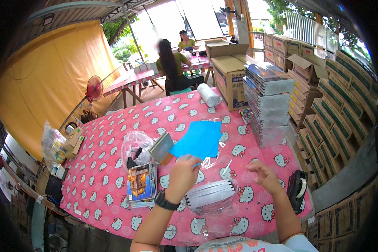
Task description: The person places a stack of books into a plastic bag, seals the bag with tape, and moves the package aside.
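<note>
My left hand (185, 173), with a black watch on its wrist, is over the table just below some bright blue sheets (197, 139). Its fingers are pressed together; a small blue bit shows at the fingertips, too small to name. To the right, my right hand (264, 177) is raised above the table with curved fingers apart and nothing visible in them. Between my forearms lies a bundle of white strips (210, 195) with black ends, on clear plastic. Loose white plastic pieces (208, 163) are scattered below the blue sheets. A thin white strip (227, 167) lies near them.
Picture-covered booklets (140, 185) and a clear plastic bag (135, 147) are at left. A tall stack of spiral-bound books (269, 107) stands right, near a black device (297, 191). Cardboard boxes (231, 75) line the right side. Two people (170, 67) sit at tables beyond.
</note>
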`<state>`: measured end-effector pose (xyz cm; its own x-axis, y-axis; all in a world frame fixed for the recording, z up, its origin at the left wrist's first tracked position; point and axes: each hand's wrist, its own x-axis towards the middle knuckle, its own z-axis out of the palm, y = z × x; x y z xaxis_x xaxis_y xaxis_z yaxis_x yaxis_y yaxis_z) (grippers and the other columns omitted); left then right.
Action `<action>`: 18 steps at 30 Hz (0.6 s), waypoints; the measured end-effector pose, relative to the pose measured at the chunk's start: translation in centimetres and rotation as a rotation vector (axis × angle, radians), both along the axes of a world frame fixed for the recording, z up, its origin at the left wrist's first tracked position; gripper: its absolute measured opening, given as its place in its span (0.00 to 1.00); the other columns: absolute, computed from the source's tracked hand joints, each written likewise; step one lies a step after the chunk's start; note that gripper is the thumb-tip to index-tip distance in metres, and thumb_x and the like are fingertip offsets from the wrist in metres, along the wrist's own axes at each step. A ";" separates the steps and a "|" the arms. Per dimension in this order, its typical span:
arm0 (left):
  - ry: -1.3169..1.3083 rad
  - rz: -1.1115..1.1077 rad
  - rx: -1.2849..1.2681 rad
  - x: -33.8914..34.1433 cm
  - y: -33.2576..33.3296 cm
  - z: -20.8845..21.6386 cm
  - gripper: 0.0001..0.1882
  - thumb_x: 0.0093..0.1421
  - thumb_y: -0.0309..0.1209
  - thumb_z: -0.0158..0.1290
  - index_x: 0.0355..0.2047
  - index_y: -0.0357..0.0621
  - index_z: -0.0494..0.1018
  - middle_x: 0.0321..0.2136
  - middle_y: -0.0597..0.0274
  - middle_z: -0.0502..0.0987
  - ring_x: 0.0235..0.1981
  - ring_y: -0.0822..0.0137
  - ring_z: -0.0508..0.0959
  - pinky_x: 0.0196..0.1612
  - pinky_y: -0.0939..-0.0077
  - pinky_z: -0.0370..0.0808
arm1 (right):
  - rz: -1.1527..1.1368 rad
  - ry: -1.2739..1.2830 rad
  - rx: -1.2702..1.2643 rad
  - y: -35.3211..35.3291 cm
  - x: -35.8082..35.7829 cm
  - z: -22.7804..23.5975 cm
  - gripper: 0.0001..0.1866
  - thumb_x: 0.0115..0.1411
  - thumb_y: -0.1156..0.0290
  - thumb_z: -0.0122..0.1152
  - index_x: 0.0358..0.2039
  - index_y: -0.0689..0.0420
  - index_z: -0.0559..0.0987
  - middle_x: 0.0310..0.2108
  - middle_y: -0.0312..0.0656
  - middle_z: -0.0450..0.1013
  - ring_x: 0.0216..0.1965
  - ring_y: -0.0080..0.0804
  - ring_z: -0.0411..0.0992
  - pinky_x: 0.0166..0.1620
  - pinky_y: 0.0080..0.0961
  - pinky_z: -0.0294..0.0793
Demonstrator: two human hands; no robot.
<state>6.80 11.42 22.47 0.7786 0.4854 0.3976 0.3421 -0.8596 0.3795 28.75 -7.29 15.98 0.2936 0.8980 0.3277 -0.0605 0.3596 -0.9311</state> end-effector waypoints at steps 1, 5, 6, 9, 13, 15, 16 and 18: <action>-0.084 -0.006 0.036 -0.2 -1.7 1.3 0.10 0.48 0.33 0.56 0.30 0.44 0.76 0.22 0.59 0.76 0.26 0.62 0.77 0.31 0.70 0.71 | 0.046 -0.210 -0.016 -0.1 0.1 -0.6 0.17 0.45 0.63 0.66 0.37 0.52 0.78 0.45 0.36 0.70 0.52 0.36 0.60 0.55 0.36 0.56; 0.303 -0.165 0.183 -0.6 -6.5 1.5 0.09 0.49 0.34 0.56 0.28 0.43 0.75 0.23 0.59 0.76 0.26 0.63 0.76 0.34 0.66 0.69 | 0.153 -0.739 -0.002 1.2 -2.3 -0.9 0.21 0.43 0.67 0.65 0.42 0.52 0.77 0.48 0.37 0.69 0.50 0.35 0.62 0.53 0.35 0.58; 0.435 -0.215 0.194 -1.0 -7.2 0.9 0.10 0.49 0.35 0.57 0.28 0.43 0.75 0.23 0.59 0.75 0.26 0.63 0.76 0.34 0.66 0.69 | 0.160 -0.805 0.033 1.6 -2.9 -0.5 0.22 0.42 0.67 0.64 0.42 0.52 0.77 0.48 0.37 0.69 0.50 0.36 0.62 0.53 0.35 0.58; 0.452 -0.413 0.059 -2.1 -6.7 0.4 0.11 0.50 0.39 0.56 0.28 0.44 0.76 0.24 0.59 0.75 0.27 0.63 0.75 0.35 0.65 0.68 | 0.179 -0.794 0.043 1.9 -2.8 -1.0 0.25 0.40 0.68 0.63 0.44 0.50 0.76 0.52 0.35 0.67 0.51 0.37 0.62 0.55 0.38 0.56; -0.279 -0.301 -0.156 -7.6 -5.6 1.7 0.14 0.51 0.42 0.55 0.28 0.44 0.76 0.25 0.60 0.75 0.29 0.62 0.73 0.36 0.66 0.67 | 0.202 -0.950 0.043 2.0 -4.0 -1.3 0.32 0.36 0.70 0.62 0.48 0.46 0.74 0.55 0.32 0.65 0.57 0.39 0.58 0.57 0.44 0.52; -0.451 -0.078 -0.204 -10.2 -5.4 -0.9 0.15 0.51 0.43 0.54 0.31 0.44 0.76 0.29 0.59 0.76 0.31 0.61 0.73 0.41 0.67 0.65 | 0.234 -0.957 0.013 2.2 -4.3 -1.4 0.35 0.35 0.70 0.62 0.50 0.45 0.73 0.57 0.31 0.62 0.60 0.40 0.55 0.58 0.46 0.50; -0.449 -0.004 -0.228 -11.2 -4.9 -3.7 0.17 0.51 0.43 0.54 0.34 0.44 0.76 0.33 0.58 0.76 0.33 0.60 0.72 0.44 0.66 0.64 | 0.250 -0.963 0.026 2.3 -4.4 -1.6 0.36 0.34 0.70 0.62 0.51 0.44 0.72 0.58 0.32 0.61 0.60 0.40 0.54 0.58 0.46 0.50; -0.332 0.007 -0.183 -11.5 -4.8 -6.4 0.21 0.51 0.45 0.54 0.40 0.45 0.74 0.41 0.56 0.74 0.40 0.58 0.71 0.49 0.63 0.60 | 0.277 -0.973 0.038 2.6 -4.0 -1.9 0.38 0.32 0.70 0.62 0.52 0.44 0.71 0.59 0.32 0.60 0.61 0.40 0.53 0.58 0.47 0.50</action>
